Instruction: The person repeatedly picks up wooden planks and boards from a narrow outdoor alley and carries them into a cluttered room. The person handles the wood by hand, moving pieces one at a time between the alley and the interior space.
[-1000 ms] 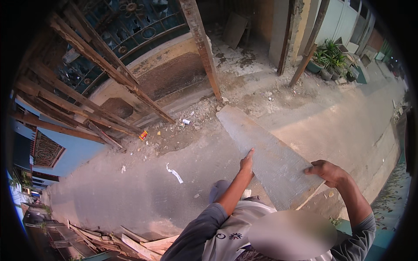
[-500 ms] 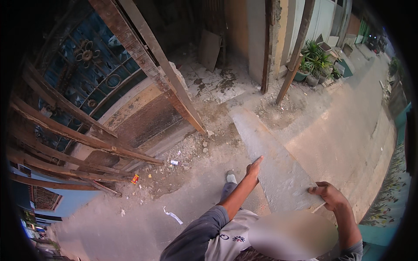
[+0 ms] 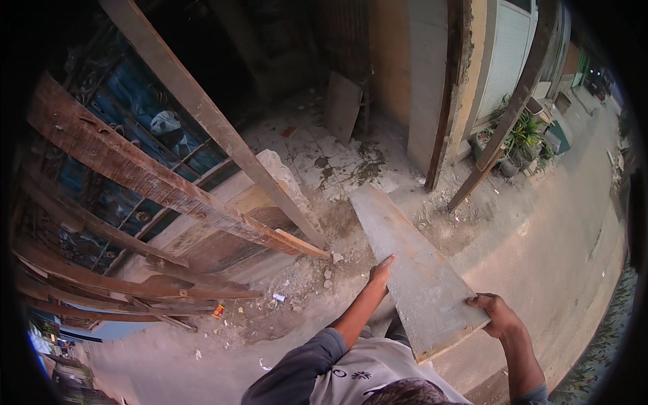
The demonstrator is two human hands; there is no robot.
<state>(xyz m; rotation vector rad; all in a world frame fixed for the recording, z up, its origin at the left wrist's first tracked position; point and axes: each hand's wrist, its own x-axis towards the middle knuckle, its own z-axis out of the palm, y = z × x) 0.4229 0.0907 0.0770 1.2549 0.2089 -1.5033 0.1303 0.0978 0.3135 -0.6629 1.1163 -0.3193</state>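
So from my end of the head feed, both hands are on one long board (image 3: 422, 270), grey on top with a few brownish patches. It's out in front of the wearer's body, slanting from near the light shirt (image 3: 358, 374) up and left toward a doorway with a stained, broken floor (image 3: 344, 165). I can't tell if the far end touches anything.

The left hand (image 3: 379, 275) has the board's left edge about midway along, one digit lying up over the rim and the rest hidden from me. The right hand (image 3: 493, 314) is clamped on the opposite edge, closer to the near end, thumb on the top face and the other fingers mostly out of my sight.

Around that, I've got a pale timber post (image 3: 223, 128) leaning left of the doorway, with a rough reddish beam (image 3: 155, 179) slanting just beside it. Inside the doorway a loose panel (image 3: 342, 108) is propped up. Over to the right there's a clump of potted plants (image 3: 521, 143) behind another slanted post (image 3: 509, 125). Left of the hands, a red and yellow wrapper (image 3: 218, 310) lies on the dirt.
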